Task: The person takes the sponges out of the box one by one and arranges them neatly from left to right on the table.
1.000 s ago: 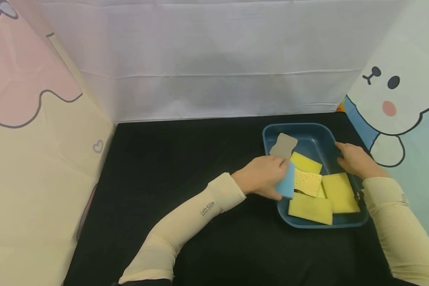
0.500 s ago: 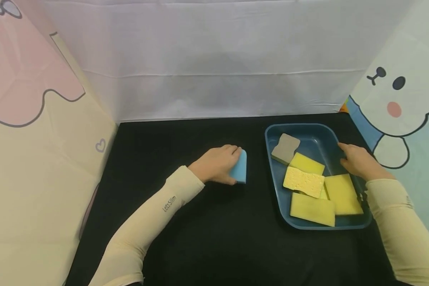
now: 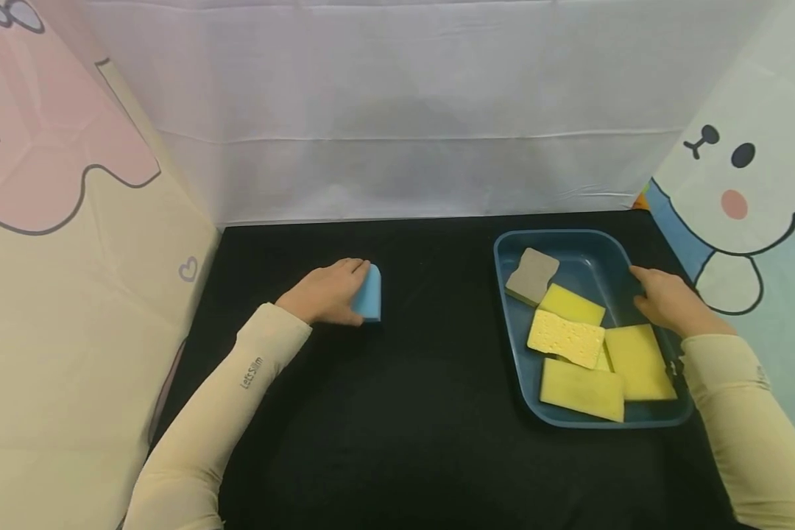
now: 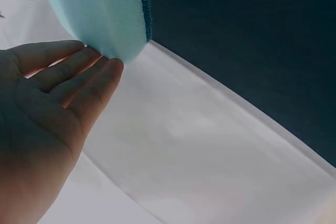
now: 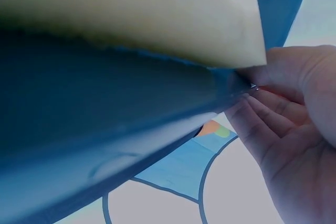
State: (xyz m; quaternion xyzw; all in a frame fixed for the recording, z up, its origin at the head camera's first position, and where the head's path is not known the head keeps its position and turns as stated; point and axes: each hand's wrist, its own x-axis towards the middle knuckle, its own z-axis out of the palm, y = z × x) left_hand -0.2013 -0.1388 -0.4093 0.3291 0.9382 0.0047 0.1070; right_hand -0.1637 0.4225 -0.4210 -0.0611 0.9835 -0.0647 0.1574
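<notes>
Pinched by the left hand (image 3: 327,293), the light-blue, round-cornered foam sponge (image 3: 369,296) has been carried well left of the dark-blue rectangular plastic tray (image 3: 603,425) gripped by the right hand (image 3: 672,300); its removal looks complete

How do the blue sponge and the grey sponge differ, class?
Colour: the blue sponge is light blue; the grey sponge is grey over olive.
Place: the blue sponge is outside the tray; the grey sponge lies inside it.
Handling: the left hand holds the blue sponge; neither hand touches the grey sponge.
Shared: both look like sponges.
</notes>
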